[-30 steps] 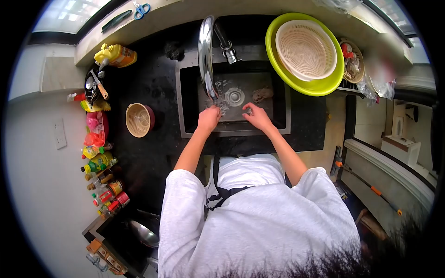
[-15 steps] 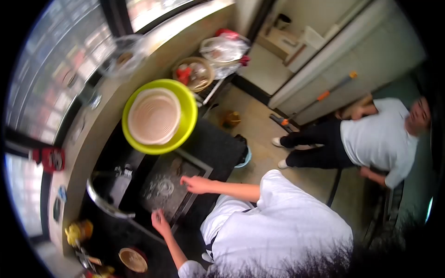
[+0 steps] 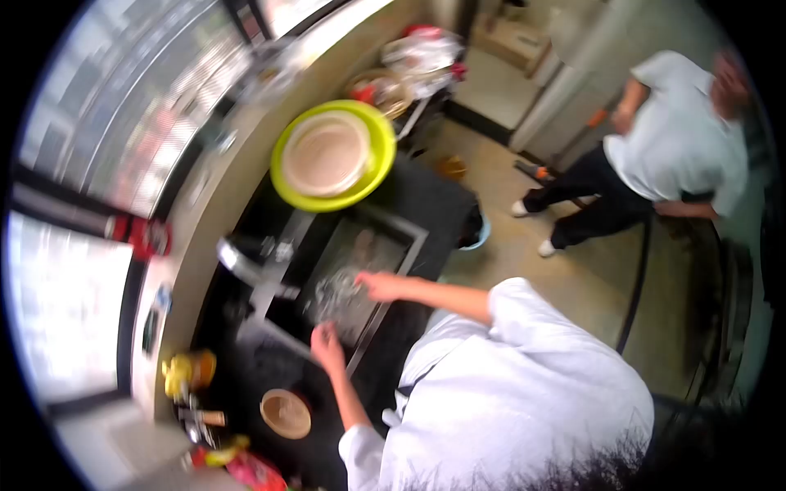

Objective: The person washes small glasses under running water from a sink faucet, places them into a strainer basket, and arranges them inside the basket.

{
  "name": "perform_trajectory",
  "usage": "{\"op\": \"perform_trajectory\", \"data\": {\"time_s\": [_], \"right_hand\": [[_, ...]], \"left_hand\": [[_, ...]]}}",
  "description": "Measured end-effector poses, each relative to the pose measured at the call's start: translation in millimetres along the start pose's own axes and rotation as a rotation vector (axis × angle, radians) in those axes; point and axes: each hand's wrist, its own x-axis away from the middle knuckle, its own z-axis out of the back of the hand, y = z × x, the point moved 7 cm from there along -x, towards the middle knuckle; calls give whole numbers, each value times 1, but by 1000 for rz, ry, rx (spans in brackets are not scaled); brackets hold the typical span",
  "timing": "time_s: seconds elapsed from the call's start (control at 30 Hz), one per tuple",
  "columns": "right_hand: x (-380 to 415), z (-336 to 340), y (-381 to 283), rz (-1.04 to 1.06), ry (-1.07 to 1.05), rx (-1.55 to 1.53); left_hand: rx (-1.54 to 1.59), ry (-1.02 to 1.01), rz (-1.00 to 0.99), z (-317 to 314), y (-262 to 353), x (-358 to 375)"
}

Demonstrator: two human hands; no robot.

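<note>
My right hand (image 3: 381,286) reaches over the sink (image 3: 412,250), its fingers bent and close together above the clear, shiny swirl of water (image 3: 336,290). Nearer the sink's lower edge, my left hand (image 3: 328,345) is closed, thumb against the fingers. What either hand holds, if anything, is too small and blurred to make out. The faucet (image 3: 246,268) arches over the basin from the window side. A brownish blurred thing (image 3: 364,241) lies toward the sink's far end.
A pink basket (image 3: 326,154) sits inside a green basin (image 3: 381,168) beside the sink. On the dark counter rest a small bowl (image 3: 286,413) and a yellow container (image 3: 190,372). Another person (image 3: 688,135) stands to the right; a blue-rimmed bin (image 3: 479,233) is on the floor.
The whole view has shifted, so counter, sink and hands appear farther right and higher. Both hands stay over the sink, my right hand's fingers now more curled. The other person's arm is raised higher.
</note>
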Motion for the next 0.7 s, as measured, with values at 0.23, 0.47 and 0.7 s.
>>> {"op": "perform_trajectory", "data": {"time_s": [0.23,0.47,0.7], "right_hand": [[-37,20,2,55,60,-133],[-151,48,-96,-195,78,-539],[-184,39,-76,-151,158,-708]], "left_hand": [[213,-3,384,34,5,48],[261,88,444,33,-17,98],[271,76,482,30,-11,115]]}}
